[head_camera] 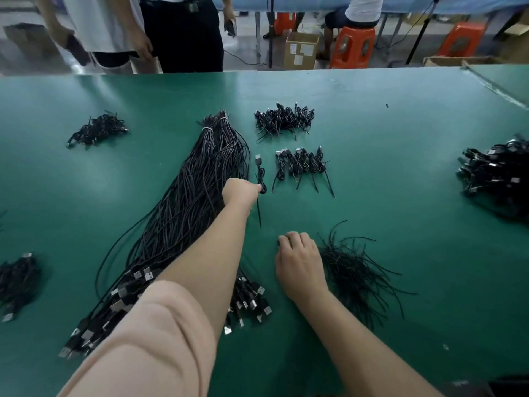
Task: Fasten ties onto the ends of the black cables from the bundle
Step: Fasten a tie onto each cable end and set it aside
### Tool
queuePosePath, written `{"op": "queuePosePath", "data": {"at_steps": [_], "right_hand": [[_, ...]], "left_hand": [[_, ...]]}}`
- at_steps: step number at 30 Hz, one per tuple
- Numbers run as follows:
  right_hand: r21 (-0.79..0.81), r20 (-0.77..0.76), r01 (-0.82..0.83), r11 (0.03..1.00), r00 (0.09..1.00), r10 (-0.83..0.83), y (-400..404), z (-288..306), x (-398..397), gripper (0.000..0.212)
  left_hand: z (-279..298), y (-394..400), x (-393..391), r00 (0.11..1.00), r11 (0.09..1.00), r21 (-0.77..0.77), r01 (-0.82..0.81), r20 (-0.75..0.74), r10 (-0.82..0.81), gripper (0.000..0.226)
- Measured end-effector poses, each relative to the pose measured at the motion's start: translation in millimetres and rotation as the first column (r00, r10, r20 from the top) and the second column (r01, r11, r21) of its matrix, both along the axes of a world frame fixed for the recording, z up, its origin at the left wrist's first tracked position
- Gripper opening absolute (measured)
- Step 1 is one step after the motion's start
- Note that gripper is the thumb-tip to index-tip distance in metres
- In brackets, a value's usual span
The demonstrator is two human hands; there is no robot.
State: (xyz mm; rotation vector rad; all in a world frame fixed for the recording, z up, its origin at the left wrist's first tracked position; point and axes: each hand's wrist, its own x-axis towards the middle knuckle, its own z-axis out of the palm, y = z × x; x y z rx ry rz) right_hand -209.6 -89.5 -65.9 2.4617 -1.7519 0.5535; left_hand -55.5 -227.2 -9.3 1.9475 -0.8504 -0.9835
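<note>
A long bundle of black cables (197, 179) lies on the green table (400, 167), its plug ends near me at the lower left. My left hand (239, 193) reaches out beside the bundle and holds a tied black cable (260, 173) by its coil, plug pointing away. A row of tied cables (303, 164) lies just right of it. My right hand (299, 262) rests on the table with fingers curled, next to a loose heap of black ties (357, 267). What its fingertips hold is hidden.
More heaps of tied cables lie at the far middle (283, 117), far left (97, 130), right edge (498, 176) and near left (17, 282). Two people stand beyond the table's far edge (128, 32). Orange stools and a cardboard box (302, 50) stand behind.
</note>
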Motion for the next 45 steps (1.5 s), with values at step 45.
{"op": "queuePosePath", "data": {"at_steps": [45], "right_hand": [[0.296,0.027,-0.136,0.945,0.991,0.134,-3.8,47.8,42.5,0.04]], "left_hand": [[-17.1,151.0,91.6,0.889,0.961,-0.112,0.251,0.419,-0.184,0.036]]}}
